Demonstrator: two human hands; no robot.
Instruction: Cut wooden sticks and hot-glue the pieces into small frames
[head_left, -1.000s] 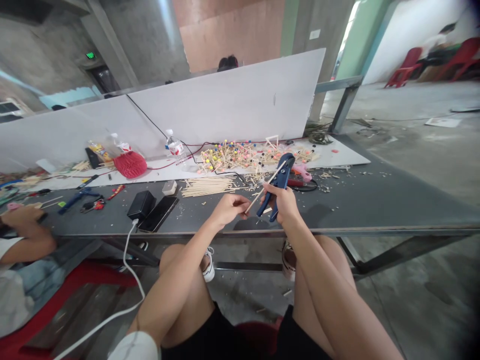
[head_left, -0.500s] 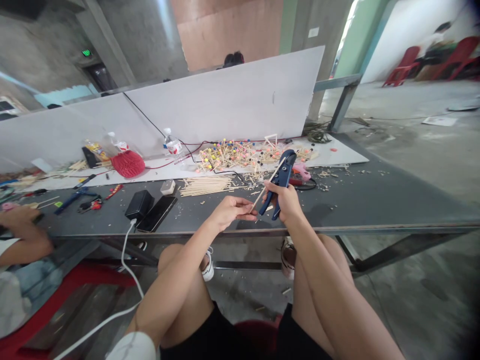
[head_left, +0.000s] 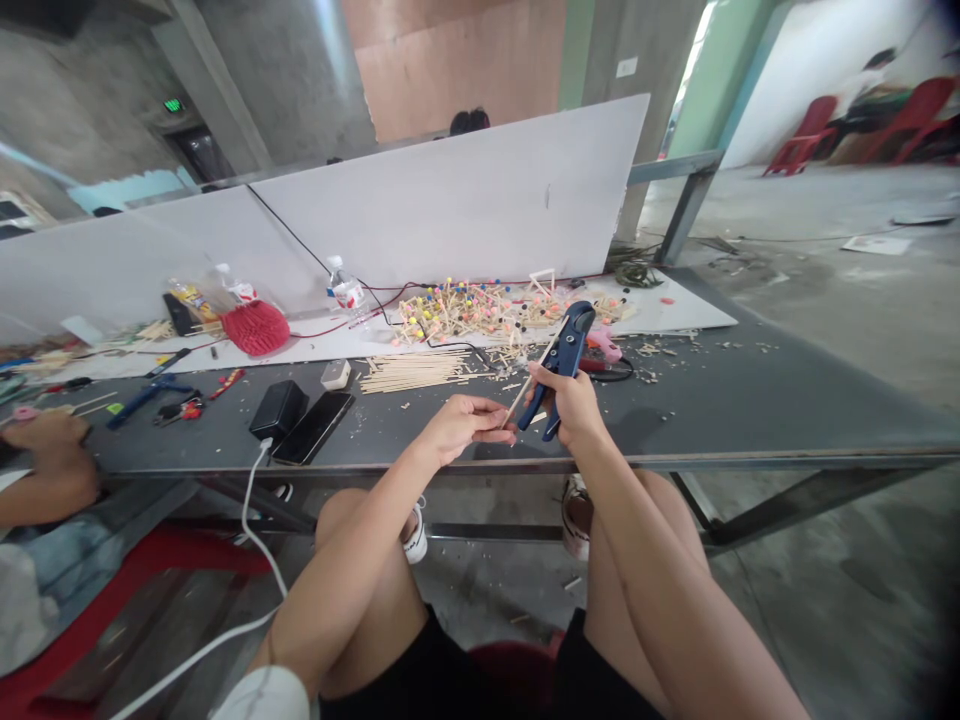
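The left hand (head_left: 461, 425) pinched the lower end of a stick (head_left: 534, 375) between thumb and fingers, above the near edge of the worktop (head_left: 750, 400); the stick ran toward 1 o'clock into the head of the cutter (head_left: 564, 350). The right hand (head_left: 571, 400), just beside the left at its 3 o'clock, had fingers wrapped round the cutter handles. Loose sticks (head_left: 412, 372) lay at 11 o'clock of the hands, a phone (head_left: 313, 427) at 9 o'clock.

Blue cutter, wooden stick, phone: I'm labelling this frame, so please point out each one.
Blue cutter (head_left: 568, 348): head view, on its blue body below the blade end.
Wooden stick (head_left: 541, 366): head view, on the upper half of its length.
Phone (head_left: 313, 428): head view, middle of its dark screen.
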